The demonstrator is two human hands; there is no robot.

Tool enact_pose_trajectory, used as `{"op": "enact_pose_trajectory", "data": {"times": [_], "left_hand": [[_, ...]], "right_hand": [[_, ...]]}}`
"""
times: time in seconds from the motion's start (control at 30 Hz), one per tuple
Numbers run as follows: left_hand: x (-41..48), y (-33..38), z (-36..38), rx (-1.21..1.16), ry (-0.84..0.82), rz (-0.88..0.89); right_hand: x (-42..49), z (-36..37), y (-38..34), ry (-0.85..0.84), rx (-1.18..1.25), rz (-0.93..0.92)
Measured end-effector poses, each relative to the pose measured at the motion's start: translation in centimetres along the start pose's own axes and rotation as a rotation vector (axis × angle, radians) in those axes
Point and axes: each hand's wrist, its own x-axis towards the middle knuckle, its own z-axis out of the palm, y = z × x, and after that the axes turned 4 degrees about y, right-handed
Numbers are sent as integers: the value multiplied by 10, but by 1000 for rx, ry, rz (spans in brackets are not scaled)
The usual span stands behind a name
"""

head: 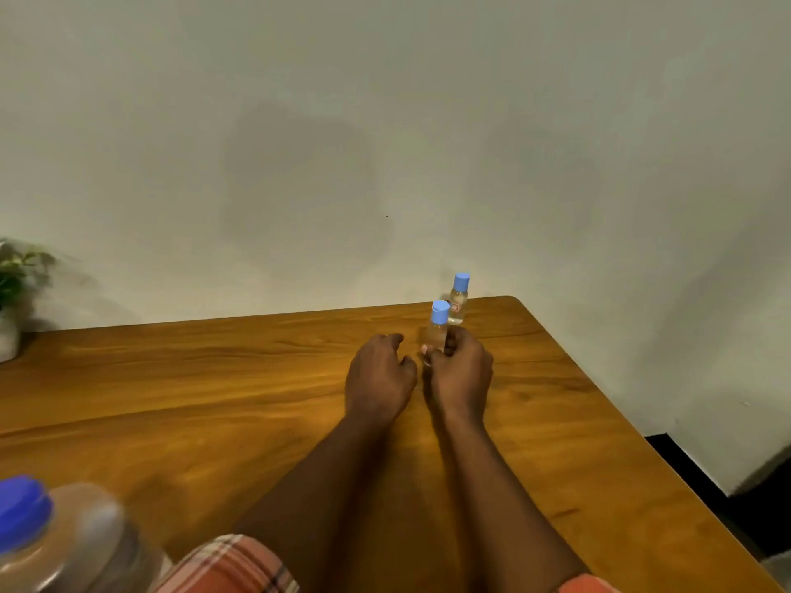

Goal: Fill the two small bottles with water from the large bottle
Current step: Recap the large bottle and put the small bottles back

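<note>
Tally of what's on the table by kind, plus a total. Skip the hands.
Small bottles, blue caps: 2 (right hand grips the nearer one)
Large bottle, blue cap: 1
Potted plant: 1
Total: 4

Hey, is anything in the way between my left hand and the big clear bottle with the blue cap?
Nothing visible. The left hand is beside the small clear blue-capped bottle that the right hand grips; only bare brown wooden table lies between it and the large clear blue-capped bottle at the near left.
</note>
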Motion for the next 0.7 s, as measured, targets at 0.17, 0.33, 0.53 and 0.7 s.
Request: {"op": "enact_pose_trajectory", "data": {"times": [0.17, 0.33, 0.53, 0.7], "left_hand": [[34, 2, 21, -28, 26, -1], [58, 1, 30, -38, 49, -19], [69, 6, 35, -44, 80, 2], [67, 6, 34, -37, 81, 0]], "right_hand": [[33, 28, 5, 2, -20, -20], [50, 44, 8, 47, -64, -32], [57, 49, 8, 68, -144, -44], [55, 51, 7, 66, -178, -47]]}}
